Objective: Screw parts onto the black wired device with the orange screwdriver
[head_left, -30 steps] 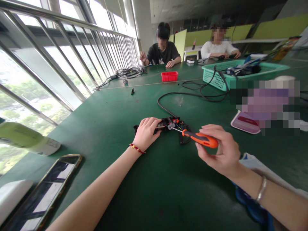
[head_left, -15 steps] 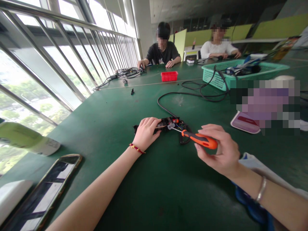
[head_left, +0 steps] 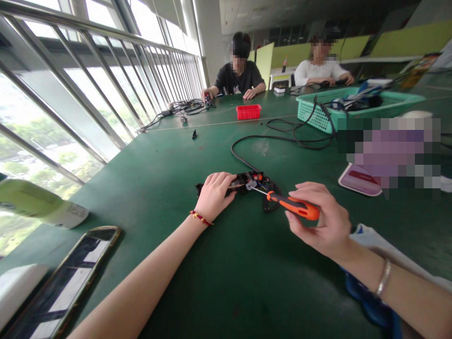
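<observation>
An opened black corded device (head_left: 243, 182), with coloured wires and a grey part showing inside, lies on the green table. My left hand (head_left: 215, 193) is closed over its left portion and hides much of that end. In my right hand (head_left: 319, 214) is a screwdriver (head_left: 293, 205) with an orange and black handle, gripped between thumb and fingers. Its thin shaft points left, and the tip meets the grey part inside the device. The exact contact at the tip is too small to make out. From the device's top runs a black cable (head_left: 243, 138).
A red bin (head_left: 248, 112) and a teal basket (head_left: 318, 115) stand farther back. A small black part (head_left: 194, 134) lies beyond my left hand. At left are a phone (head_left: 76, 278) and a green bottle (head_left: 38, 202). Two people sit across the table (head_left: 169, 169).
My hands, the screwdriver and the device stay almost where they were. Across the table, the person in black has slightly shifted the small object in one hand.
</observation>
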The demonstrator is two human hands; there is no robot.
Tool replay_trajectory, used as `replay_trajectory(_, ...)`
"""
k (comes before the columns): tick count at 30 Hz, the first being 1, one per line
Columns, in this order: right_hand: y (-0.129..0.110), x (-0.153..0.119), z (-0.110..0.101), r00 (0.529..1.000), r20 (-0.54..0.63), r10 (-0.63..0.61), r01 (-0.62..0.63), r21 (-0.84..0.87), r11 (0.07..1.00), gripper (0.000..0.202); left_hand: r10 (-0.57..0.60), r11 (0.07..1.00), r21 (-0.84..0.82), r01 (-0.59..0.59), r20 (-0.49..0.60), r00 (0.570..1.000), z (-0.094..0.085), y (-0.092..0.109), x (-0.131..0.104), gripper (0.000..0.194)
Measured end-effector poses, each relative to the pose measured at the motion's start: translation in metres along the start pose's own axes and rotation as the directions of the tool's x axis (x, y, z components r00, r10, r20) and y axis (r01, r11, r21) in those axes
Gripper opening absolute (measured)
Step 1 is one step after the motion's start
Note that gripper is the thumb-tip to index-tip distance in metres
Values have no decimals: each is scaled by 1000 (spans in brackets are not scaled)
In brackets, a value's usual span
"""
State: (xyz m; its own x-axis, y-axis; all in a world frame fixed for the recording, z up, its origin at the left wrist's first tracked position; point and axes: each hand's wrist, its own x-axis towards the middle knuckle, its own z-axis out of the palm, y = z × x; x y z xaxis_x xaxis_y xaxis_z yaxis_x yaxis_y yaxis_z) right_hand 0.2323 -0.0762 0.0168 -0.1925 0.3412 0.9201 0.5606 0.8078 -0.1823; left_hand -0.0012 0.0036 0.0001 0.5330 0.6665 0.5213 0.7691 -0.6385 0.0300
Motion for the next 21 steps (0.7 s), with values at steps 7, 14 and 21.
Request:
replay_trajectory(7, -1, 2, -2, 999, 30, -19, 20, -23, 1000, 36, 5, 1000, 5, -5, -8, 1000, 0, 0, 0, 33)
replay_trajectory(14, 3, -5, 1, 998, -34, 52, -50, 58, 997, 49, 6, 1000, 9, -6, -4, 1000, 0, 0, 0, 33)
replay_trajectory(21, -2, 2, -2, 996, 91, 9, -9, -5, 1000, 29, 7, 1000, 3, -7, -11, 1000, 1, -1, 0, 33)
